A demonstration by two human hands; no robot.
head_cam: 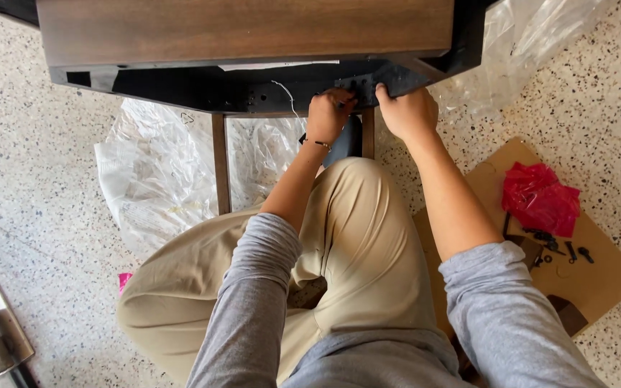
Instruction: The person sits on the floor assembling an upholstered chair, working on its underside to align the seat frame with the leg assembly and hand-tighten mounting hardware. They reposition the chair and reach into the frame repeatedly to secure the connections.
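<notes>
Both hands work at a black bracket [368, 82] under a wooden panel [246, 29]: the left hand [328, 115] curls its fingers tight on it, the right hand [407, 111] grips its edge. Screws [558, 248] lie on cardboard [605, 280] nearby.

left fingertips [341, 97] hidden, screws [568, 251] tiny

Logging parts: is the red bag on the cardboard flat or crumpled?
Crumpled: the red bag lies bunched in folds on the cardboard.
</notes>
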